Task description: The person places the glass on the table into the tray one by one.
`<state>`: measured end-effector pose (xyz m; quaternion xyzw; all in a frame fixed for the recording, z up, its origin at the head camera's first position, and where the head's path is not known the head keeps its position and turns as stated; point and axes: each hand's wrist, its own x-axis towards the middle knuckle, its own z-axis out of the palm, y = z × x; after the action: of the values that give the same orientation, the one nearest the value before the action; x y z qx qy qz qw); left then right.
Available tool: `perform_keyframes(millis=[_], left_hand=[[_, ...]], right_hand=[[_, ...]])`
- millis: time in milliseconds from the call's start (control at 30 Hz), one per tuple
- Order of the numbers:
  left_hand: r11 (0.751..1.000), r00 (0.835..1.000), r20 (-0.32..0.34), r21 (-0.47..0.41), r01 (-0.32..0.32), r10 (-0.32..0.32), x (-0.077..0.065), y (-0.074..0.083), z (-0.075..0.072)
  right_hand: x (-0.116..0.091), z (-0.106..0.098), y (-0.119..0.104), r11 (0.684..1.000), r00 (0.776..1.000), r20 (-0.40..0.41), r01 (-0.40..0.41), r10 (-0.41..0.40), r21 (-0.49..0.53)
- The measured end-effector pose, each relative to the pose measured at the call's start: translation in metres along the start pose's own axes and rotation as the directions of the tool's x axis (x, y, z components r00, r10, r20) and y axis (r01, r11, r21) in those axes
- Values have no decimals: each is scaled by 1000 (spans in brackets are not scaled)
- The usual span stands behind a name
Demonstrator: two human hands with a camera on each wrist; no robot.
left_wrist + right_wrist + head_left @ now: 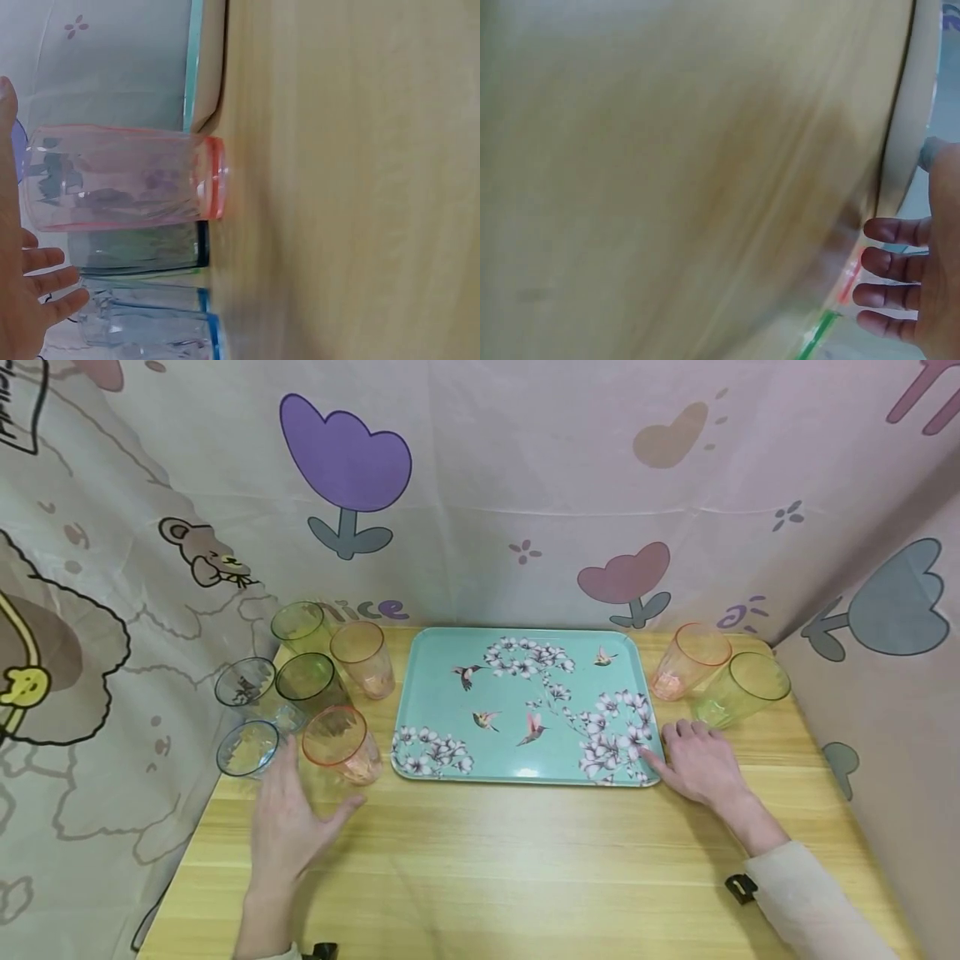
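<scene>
My left hand is open at the left of the table, thumb spread toward the middle. Its fingertips are close to a blue-rimmed glass and an orange-rimmed glass. In the left wrist view, the orange-tinted glass stands upright, with nothing in the palm. My right hand lies at the front right corner of a mint-green tray printed with flowers and hummingbirds. Its thumb overlaps the tray edge. In the right wrist view the fingers are extended beside the tray's side.
Behind my left hand stand another blue glass, a dark green glass, a yellow-green glass and an orange one. Right of the tray are an orange glass and a yellow-green glass. Printed curtains border the wooden table.
</scene>
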<state>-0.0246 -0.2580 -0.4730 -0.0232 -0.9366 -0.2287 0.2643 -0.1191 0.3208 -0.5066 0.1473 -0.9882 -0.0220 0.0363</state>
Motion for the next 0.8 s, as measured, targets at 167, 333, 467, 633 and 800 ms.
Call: perform_keyframes(millis=[167,333,467,633,800], left_hand=[[998,997,53,-21,58,-57,-5,-1,6],[993,987,115,-2,114,-113,-6,-3,10],[989,977,159,32,142,-145,-6,-2,13],[988,978,138,50,149,-154,-5,-4,20],[987,981,105,50,156,-161,-1,-8,25]], right_hand=[[0,5,1,1000,999,-31,22,-22,-7],[0,6,1,999,999,-42,34,-35,-17],[0,6,1,999,999,-25,38,-39,-26],[0,6,1,999,999,8,39,-39,-31],[0,8,0,998,999,6,54,-54,-33]])
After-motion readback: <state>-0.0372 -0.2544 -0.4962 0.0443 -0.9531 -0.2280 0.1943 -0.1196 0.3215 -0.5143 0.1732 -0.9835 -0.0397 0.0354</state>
